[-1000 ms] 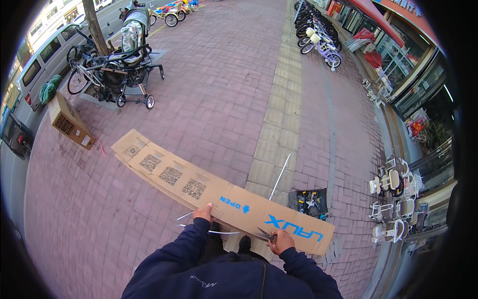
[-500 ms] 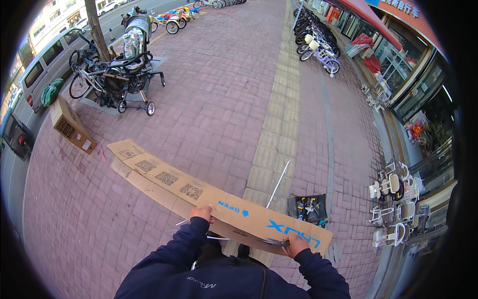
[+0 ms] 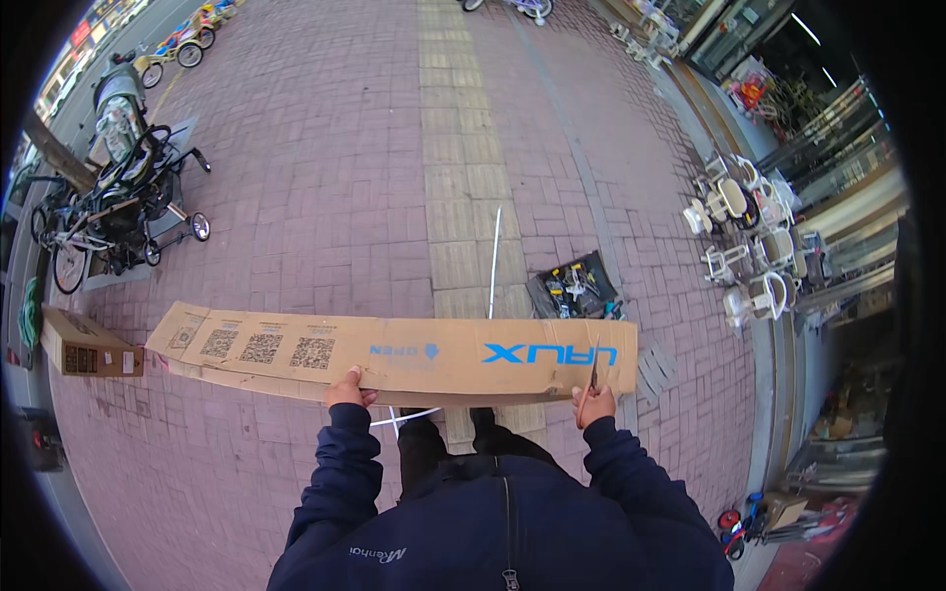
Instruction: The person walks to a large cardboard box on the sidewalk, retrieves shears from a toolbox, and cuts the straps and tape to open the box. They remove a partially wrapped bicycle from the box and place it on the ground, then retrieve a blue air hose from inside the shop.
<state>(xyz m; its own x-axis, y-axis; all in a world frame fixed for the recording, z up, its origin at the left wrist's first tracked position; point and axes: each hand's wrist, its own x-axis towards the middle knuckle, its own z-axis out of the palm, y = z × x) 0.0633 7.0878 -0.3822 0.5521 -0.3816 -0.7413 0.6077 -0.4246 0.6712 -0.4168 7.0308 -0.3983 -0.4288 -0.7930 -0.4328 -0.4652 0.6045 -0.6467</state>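
Observation:
A long, flat brown cardboard box [image 3: 448, 357] with blue print and square codes lies level across in front of me, above the ground. My left hand [image 3: 350, 388] is closed on its near edge, left of the middle, thumb on top. Close to the right end, my right hand [image 3: 594, 405] is closed round a pair of scissors [image 3: 594, 372], whose blades point away over the cardboard. That hand also meets the box's near edge; whether its hidden fingers grip the box too, I cannot tell.
Beyond the box, an open black tool tray [image 3: 579, 286] and a white strip [image 3: 495, 261] lie on the paving. A carton [image 3: 89, 345] stands at left, near a stroller [image 3: 123, 187] and a bicycle. White child seats [image 3: 754, 236] line the shop side at right.
The box has swung from slanting to nearly level across my view. The scissors in my right hand have turned from pointing left to pointing away. My view has tilted down.

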